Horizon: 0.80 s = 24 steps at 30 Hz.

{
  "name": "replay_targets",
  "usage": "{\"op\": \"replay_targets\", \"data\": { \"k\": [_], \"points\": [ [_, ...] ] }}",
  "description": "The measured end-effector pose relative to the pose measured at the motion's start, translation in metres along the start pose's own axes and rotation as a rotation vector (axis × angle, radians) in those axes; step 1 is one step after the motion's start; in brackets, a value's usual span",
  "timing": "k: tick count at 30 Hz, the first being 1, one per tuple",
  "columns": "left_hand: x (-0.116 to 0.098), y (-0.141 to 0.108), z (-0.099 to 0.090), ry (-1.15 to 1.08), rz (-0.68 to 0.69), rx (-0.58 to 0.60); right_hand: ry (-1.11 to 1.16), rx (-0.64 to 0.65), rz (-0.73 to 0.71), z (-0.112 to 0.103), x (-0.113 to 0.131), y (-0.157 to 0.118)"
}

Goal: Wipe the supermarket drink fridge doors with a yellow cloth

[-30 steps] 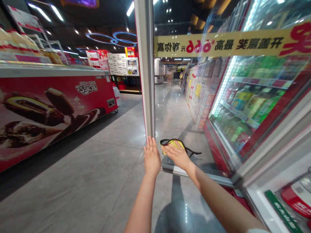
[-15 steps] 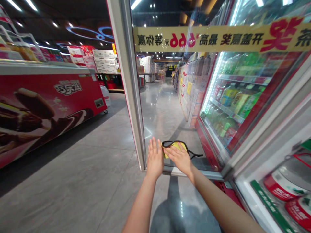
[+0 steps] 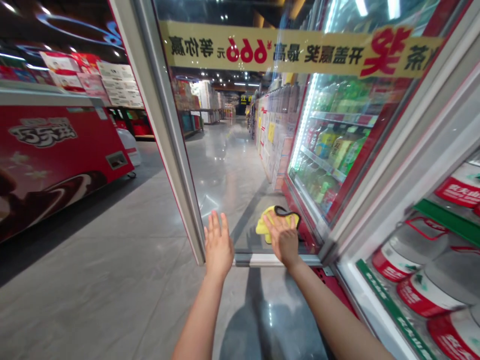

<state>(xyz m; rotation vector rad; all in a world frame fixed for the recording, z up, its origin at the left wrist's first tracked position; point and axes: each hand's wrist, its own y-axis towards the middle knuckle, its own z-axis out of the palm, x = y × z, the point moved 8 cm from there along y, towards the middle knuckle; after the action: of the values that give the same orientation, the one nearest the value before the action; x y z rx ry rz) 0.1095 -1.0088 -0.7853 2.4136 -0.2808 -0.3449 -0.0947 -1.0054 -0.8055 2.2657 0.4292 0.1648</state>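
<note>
A glass door (image 3: pixel 240 175) in a pale metal frame stands open in front of me. My right hand (image 3: pixel 285 242) holds a yellow cleaning cloth (image 3: pixel 263 227) with dark edging pressed to the lower part of the pane. Its fingers stretch over the cloth, which is partly hidden under them. To the left, close to the upright frame, my left hand (image 3: pixel 218 250) is open, fingers extended and nothing in it. Its palm faces the glass; whether it touches the pane I cannot tell. A yellow banner (image 3: pixel 292 50) with reversed lettering runs across the door higher up.
On the right, shelves hold large red-labelled water bottles (image 3: pixel 423 290) behind green edge strips (image 3: pixel 390 300). A red ice-cream freezer (image 3: pixel 90 145) stands at the left. Through the glass show a lit drinks fridge (image 3: pixel 333 145) and stacked cartons (image 3: pixel 268 135) along an aisle.
My right hand has slid the cloth rightward along the glass, away from my left hand, and the cloth is spread differently. The view has turned right, bringing more bottles into sight.
</note>
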Motion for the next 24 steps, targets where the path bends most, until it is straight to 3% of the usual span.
{"op": "replay_targets", "data": {
  "k": [2, 4, 8, 11, 13, 15, 18, 21, 24],
  "points": [
    [-0.013, 0.002, -0.003, -0.016, -0.005, -0.022, -0.023, -0.128, 0.179, -0.014, -0.025, -0.007],
    [-0.031, 0.003, -0.002, -0.043, 0.057, -0.025, -0.038, -0.19, 0.28, -0.016, -0.034, -0.023],
    [-0.055, 0.002, 0.011, -0.063, 0.16, 0.007, -0.074, -0.076, 0.18, 0.002, -0.027, -0.039],
    [-0.056, -0.001, 0.021, -0.057, 0.151, 0.012, -0.068, -0.052, 0.129, 0.0, -0.044, -0.041],
    [-0.055, -0.002, 0.025, -0.054, 0.136, 0.015, -0.069, -0.147, 0.237, -0.01, -0.068, -0.048],
    [-0.055, -0.004, 0.027, -0.049, 0.121, 0.021, -0.074, -0.282, 0.441, -0.016, -0.088, -0.065],
    [-0.056, -0.003, 0.028, -0.033, 0.116, 0.028, -0.06, -0.322, 0.647, -0.004, -0.086, -0.086],
    [-0.055, 0.0, 0.03, -0.023, 0.098, 0.046, -0.019, -0.204, 0.553, 0.006, -0.065, -0.071],
    [-0.053, 0.004, 0.033, -0.024, 0.069, 0.077, 0.042, -0.189, 0.434, -0.008, -0.071, -0.048]
  ]
}}
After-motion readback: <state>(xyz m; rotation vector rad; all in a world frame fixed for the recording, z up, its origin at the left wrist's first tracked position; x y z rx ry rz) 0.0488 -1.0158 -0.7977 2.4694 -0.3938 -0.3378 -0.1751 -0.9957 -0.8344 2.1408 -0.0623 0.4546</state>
